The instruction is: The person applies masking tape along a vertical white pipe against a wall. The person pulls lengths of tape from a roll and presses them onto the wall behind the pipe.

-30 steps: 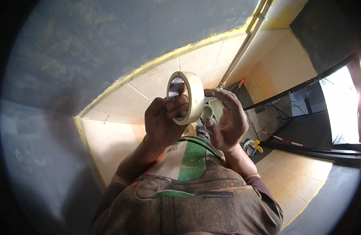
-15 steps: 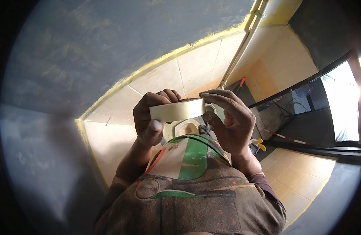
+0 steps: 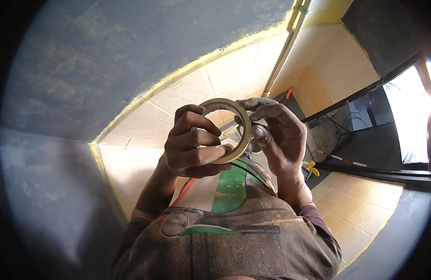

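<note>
A roll of pale masking tape (image 3: 245, 130) is held up in front of my chest, its round open centre turned toward me. My left hand (image 3: 192, 142) grips the roll's left side, with fingers curled over the rim and some reaching into the hole. My right hand (image 3: 281, 135) is closed at the opposite rim. Its bent fingers and thumb pinch at the outer edge of the roll, and the fingertips look dusty grey. Whether a loose tape end lies between them cannot be made out.
A grey painted wall (image 3: 108, 60) with a yellow border stands above cream tiles (image 3: 182, 93). A pipe (image 3: 285, 56) runs down the corner. Toward the right are a red-and-white striped bar (image 3: 344, 163), a yellow object (image 3: 312, 169) and a bright opening (image 3: 408, 119).
The roll has turned from edge-on to face-on, so its hole now shows. My left fingers have shifted around its rim, while my right fingers have curled in at its right edge.
</note>
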A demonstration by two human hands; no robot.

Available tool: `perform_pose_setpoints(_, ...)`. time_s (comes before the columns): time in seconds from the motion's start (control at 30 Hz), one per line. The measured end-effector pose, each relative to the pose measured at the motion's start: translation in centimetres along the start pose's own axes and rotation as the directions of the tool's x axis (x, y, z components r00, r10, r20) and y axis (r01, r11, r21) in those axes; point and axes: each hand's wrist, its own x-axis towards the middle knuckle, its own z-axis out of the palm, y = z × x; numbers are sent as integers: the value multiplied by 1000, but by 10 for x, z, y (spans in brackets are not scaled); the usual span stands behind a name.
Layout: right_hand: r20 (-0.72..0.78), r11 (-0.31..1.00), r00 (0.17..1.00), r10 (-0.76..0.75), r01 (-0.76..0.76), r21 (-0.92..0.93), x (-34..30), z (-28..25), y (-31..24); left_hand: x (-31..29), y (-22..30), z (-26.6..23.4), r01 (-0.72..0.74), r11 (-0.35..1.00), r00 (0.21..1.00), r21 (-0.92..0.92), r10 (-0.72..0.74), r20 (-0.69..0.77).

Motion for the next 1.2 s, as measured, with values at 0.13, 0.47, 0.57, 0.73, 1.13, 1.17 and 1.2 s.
perform_pose_setpoints(0.13,63,1000,998,-11,10,12,-3,-8,0,-1,3,1,-12,1000,1000,25,11,27)
perform_pose_setpoints(0.47,-73,992,989,-130,130,-9,-12,1,1,-2,3,8,-44,998,999,41,45,-18)
perform_pose_setpoints(0.57,51,906,949,-311,312,-286,-12,-11,6,-2,3,9,-47,999,999,2,47,-24)
perform_pose_setpoints(0.73,66,838,923,-378,372,-401,-11,-12,6,-5,1,8,-40,989,999,-139,36,-31)
perform_pose_setpoints(1.13,-114,815,827,-551,504,-286,-19,-25,-2,-22,-35,13,110,888,977,-446,-180,-117)
perform_pose_setpoints(1.17,-132,828,843,-521,461,-319,-17,-26,-3,-25,-35,11,113,896,975,-430,-182,-123)
perform_pose_setpoints(1.2,-147,837,858,-493,421,-351,-15,-28,-4,-24,-34,10,106,902,978,-418,-170,-120)
